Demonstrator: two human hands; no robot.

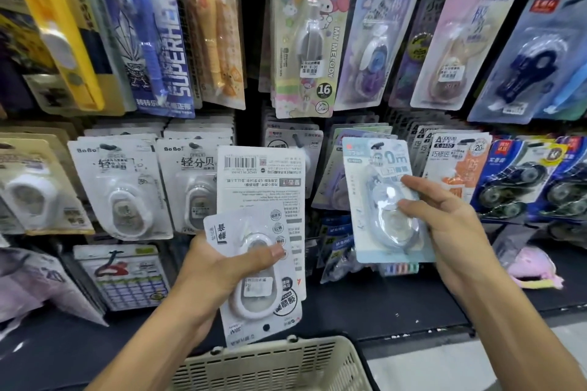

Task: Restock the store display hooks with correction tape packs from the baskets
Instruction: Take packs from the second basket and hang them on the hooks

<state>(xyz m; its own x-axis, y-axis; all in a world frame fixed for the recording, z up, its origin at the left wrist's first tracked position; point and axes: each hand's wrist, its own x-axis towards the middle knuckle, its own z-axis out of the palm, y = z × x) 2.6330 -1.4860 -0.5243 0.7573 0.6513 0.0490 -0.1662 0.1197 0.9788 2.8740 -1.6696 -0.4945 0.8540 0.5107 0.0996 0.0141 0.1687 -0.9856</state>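
My left hand (222,267) grips a small stack of white correction tape packs (260,197), held upside down, one with its barcoded back facing me. My right hand (444,219) holds a pale blue correction tape pack (381,200) upright by its right edge. This pack's hang hole sits at a black hook tip (377,145) in the lower row of the display. A beige plastic basket (279,365) sits below my hands at the bottom of the view; its inside is hidden.
Hooks above carry a My Melody pack (313,38), a blue Superhero pack (152,32) and others. The lower row holds white BoBo packs (117,187), an orange pack (457,165) and blue twin-roller packs (514,181). A dark shelf (365,305) runs beneath.
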